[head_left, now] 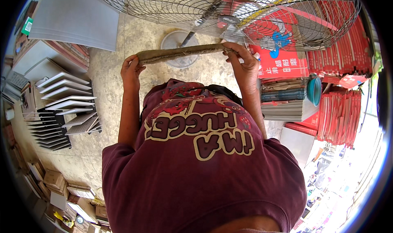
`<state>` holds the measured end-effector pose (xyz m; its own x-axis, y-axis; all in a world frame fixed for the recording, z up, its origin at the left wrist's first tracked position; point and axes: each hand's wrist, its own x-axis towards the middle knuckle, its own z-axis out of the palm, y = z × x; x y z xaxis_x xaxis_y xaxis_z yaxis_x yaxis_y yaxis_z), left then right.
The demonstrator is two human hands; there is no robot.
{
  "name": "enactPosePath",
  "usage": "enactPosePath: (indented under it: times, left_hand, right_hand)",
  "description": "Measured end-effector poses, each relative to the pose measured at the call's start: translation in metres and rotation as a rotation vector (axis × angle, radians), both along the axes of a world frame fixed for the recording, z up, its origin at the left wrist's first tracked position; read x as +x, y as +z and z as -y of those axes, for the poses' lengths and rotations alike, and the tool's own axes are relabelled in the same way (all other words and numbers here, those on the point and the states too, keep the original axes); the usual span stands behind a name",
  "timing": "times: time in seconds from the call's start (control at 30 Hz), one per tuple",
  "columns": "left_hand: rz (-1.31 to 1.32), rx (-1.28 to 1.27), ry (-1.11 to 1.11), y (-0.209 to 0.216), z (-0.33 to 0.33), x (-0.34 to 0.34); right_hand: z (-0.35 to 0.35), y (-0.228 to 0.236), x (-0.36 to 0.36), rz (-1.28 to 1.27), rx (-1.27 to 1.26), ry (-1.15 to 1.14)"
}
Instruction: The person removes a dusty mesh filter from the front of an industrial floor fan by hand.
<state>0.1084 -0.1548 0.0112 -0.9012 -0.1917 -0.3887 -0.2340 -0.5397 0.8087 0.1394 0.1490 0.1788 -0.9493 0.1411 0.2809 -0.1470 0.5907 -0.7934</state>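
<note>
We log the wire-caged fan (pixel 228 19) first: it fills the top of the view, its rim just beyond the right hand (pixel 243 62), its round base (pixel 171 38) partly hidden behind the brown strip (pixel 180 53). We see that strip stretched out beyond the maroon shirt (pixel 204 179); left hand (pixel 131 71) pinches one end, right hand pinches the other. On our right, red packages (pixel 339 118) stacked up, plus a teal bowl (pixel 314 91). On our left, a grey panel (pixel 75 18), fanned-out thin panels (pixel 67 89), cardboard boxes (pixel 55 179). Floor (pixel 88 147) is pale, stained; room cluttered, bright at right edge.
</note>
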Motion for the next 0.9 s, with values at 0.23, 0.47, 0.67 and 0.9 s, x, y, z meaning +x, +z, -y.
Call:
enactPosePath:
  times: [0.23, 0.47, 0.67, 0.9]
  left_hand:
    - [-0.029, 0.020, -0.046, -0.003, 0.004, 0.000]
    - [-0.046, 0.035, -0.052, -0.003, 0.009, 0.001]
    - [-0.030, -0.022, -0.059, -0.001, 0.012, -0.006]
    - [0.006, -0.141, -0.164, -0.002, 0.011, -0.050]
  right_hand:
    - [0.004, -0.004, -0.002, -0.025, -0.068, 0.057]
    - [0.004, -0.021, -0.007, 0.092, -0.302, 0.042]
    - [0.003, -0.031, -0.014, 0.182, -0.322, 0.025]
    - [-0.005, -0.066, -0.047, 0.257, -0.519, -0.027]
